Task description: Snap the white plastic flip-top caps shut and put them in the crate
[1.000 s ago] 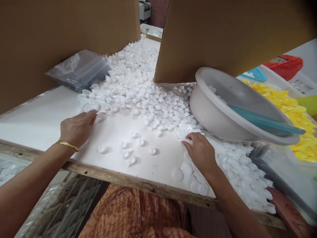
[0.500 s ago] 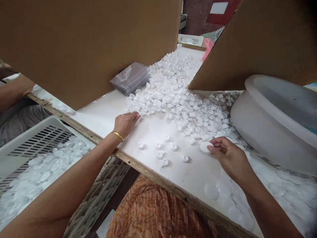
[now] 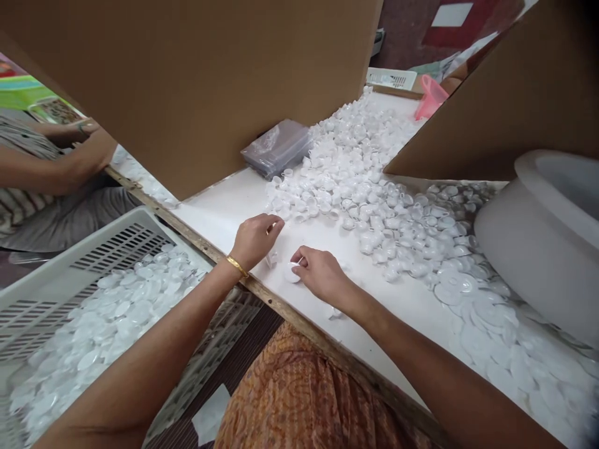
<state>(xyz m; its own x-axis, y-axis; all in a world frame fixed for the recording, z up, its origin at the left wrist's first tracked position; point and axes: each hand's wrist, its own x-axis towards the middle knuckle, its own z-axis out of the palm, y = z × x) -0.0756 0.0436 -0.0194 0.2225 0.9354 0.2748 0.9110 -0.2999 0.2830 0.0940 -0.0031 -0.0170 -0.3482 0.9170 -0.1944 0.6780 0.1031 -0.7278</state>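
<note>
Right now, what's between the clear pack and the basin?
A heap of white cups on the table, between pack and basin; it shows in the head view.

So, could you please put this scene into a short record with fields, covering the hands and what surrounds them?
Left hand: over the near part of the table; whether it holds anything is unclear
Right hand: pinching a small white disc
Beyond the hands: a heap of small white cups
Right side: pale basin, flat white pieces in front
Left side: slotted crate holding white pieces; another person's arm
Back: cardboard panel, clear plastic packet against it
</note>
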